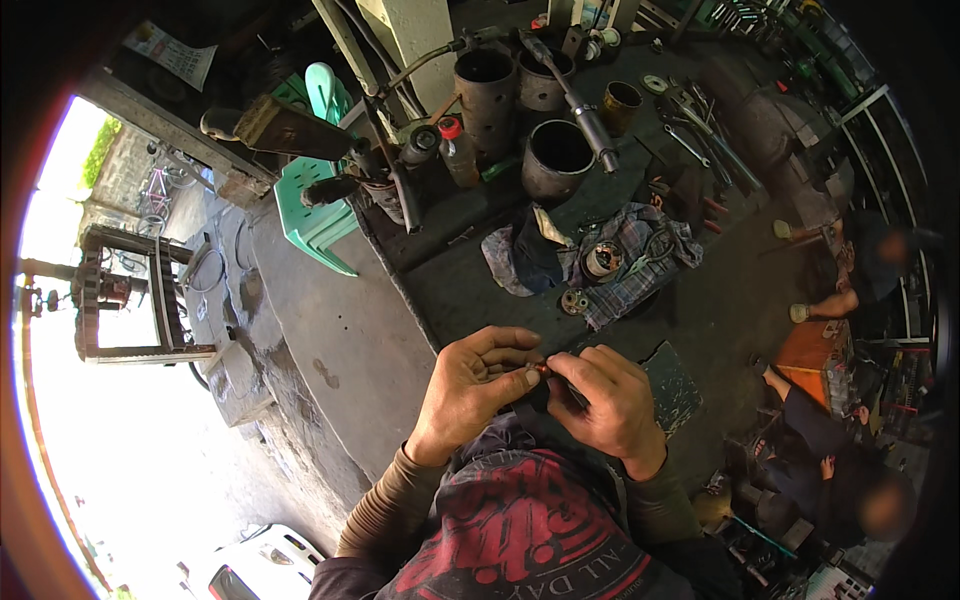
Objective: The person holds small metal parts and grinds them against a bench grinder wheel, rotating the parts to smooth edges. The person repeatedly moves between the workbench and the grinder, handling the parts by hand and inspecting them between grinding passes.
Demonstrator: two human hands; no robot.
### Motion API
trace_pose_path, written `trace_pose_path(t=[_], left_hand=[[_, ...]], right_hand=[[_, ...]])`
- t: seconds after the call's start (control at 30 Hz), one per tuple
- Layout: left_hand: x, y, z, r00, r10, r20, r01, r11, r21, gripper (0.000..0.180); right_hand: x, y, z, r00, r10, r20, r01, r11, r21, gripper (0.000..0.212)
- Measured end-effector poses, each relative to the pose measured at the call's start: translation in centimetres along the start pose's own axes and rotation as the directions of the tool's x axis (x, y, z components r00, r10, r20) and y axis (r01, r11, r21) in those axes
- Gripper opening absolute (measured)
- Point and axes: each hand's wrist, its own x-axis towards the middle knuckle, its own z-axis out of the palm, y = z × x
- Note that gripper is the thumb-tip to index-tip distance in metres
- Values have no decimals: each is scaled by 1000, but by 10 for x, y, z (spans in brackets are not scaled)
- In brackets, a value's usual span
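Note:
In front of my chest, both hands meet over a small copper-coloured piece, too small to name its kind. My left hand pinches one side of it between thumb and fingers. From the other side, the thumb and fingertips of my right hand close on the same piece. Beyond the hands, a crumpled plaid cloth lies on the dark workbench. A round metal part rests on that cloth, and a smaller round part with holes sits by its near left edge.
Dark metal cylinders stand at the back beside a red-capped bottle. Several wrenches lie at the back right. A green plastic chair stands left of the bench. Two people sit at the right, near an orange box.

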Motion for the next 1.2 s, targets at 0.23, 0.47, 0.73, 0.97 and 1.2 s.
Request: trace_pose_path(t=[0.23,0.47,0.73,0.97,1.2], left_hand=[[-1,-2,-5,1000,-22,10,22,998,-62,43],[-1,-4,-9,1000,-22,5,22,994,-103,42],[-1,-8,-10,1000,-5,-10,4,992,-123,39],[-2,-12,-12,1000,-3,-8,1,989,-148,37],[8,-23,-16,999,-44,-22,40,986,-159,36]], right_hand=[[1,-3,2,1000,-3,6,3,1000,6,40],[4,-2,4,1000,-21,-2,21,1000,-1,41],[4,-2,4,999,-31,-5,31,1000,2,40],[3,-2,5,999,-33,-24,33,999,-10,38],[-7,3,-1,998,45,-45,-45,999,-6,32]])
